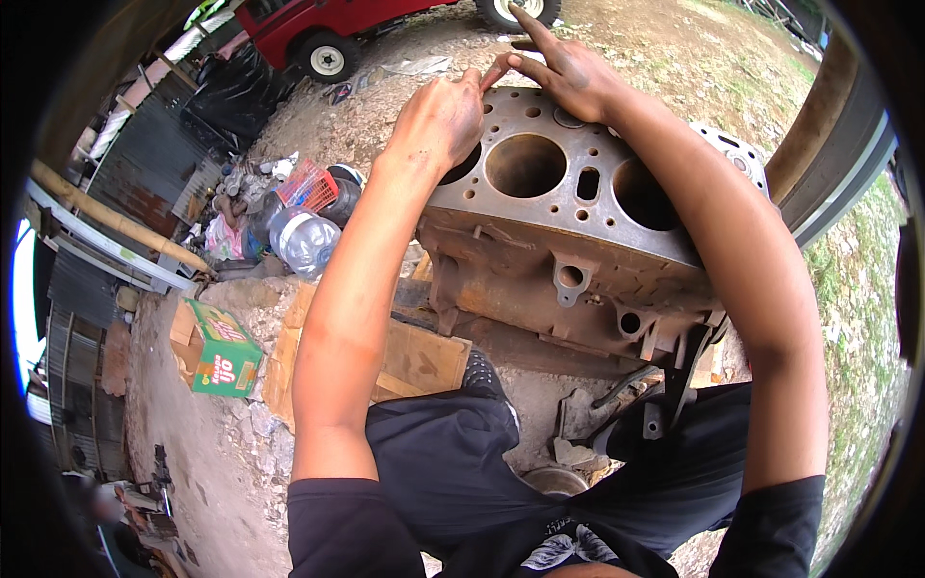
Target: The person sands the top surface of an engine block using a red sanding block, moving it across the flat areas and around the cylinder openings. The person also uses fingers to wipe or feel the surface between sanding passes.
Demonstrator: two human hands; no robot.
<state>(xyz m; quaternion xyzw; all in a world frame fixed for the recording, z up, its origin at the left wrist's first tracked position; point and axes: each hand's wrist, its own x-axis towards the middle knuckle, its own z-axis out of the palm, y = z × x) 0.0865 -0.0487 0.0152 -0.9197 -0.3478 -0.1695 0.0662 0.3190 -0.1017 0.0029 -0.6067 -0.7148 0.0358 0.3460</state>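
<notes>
A bare engine block (540, 217) with a flat grey machined top and rusty brown sides stands in front of me. Its top shows large round cylinder bores and several small holes. My left hand (438, 120) is closed over the far left part of the top, partly covering one bore. What its fingers hold, if anything, is hidden. My right hand (575, 85) is above the far edge, its index finger stretched out and the others apart from it. Its thumb side meets a thin reddish-brown shape at the left fingertips, which I cannot make out.
Cardboard (424, 358) lies beside the block, and a green box (220, 349) sits on the ground to the left. Plastic bottles (304, 239) and a red basket (308, 185) are piled farther off. A red vehicle (328, 27) stands beyond; a post (819, 116) rises at right.
</notes>
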